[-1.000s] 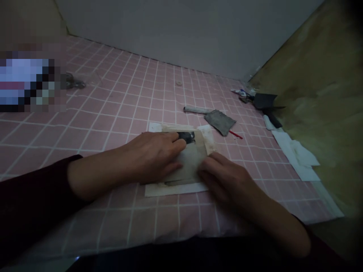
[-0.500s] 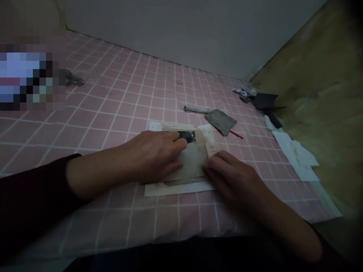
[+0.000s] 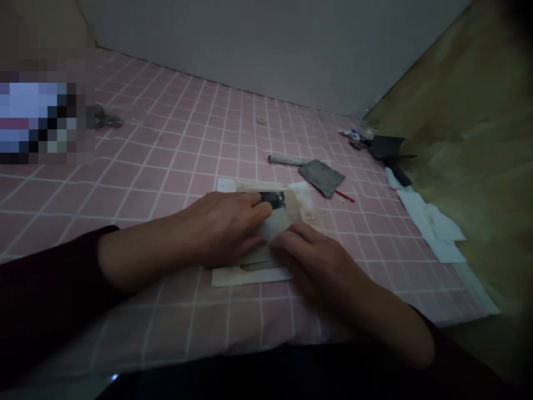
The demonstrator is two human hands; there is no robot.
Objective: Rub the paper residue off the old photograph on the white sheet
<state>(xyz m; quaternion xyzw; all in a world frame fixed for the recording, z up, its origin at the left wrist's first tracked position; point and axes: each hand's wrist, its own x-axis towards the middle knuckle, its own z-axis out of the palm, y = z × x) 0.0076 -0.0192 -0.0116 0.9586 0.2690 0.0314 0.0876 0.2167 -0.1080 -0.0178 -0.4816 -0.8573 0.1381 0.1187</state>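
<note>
A thin beige sheet (image 3: 293,209) lies flat on a white paper (image 3: 227,279), with a black patch (image 3: 272,199) near its far edge. Across its left part rests my left hand (image 3: 227,225), palm down, fingers bent over the sheet beside the black patch and thumb apart from them. My right hand (image 3: 310,250) is over the sheet's right half, its fingers drawn together and slightly blurred. Whatever those fingertips may hold is hidden under the hand.
Beyond the paper lie a grey square cloth-like piece (image 3: 322,176), a pale tube (image 3: 287,160) and a thin red stick (image 3: 345,195). Black pieces (image 3: 387,147) and white papers (image 3: 431,222) line the right edge. A pink checked cloth (image 3: 200,139) covers the table, with a wall behind.
My right hand has moved left, from the sheet's right edge to over its middle right. My left hand keeps its place on the sheet.
</note>
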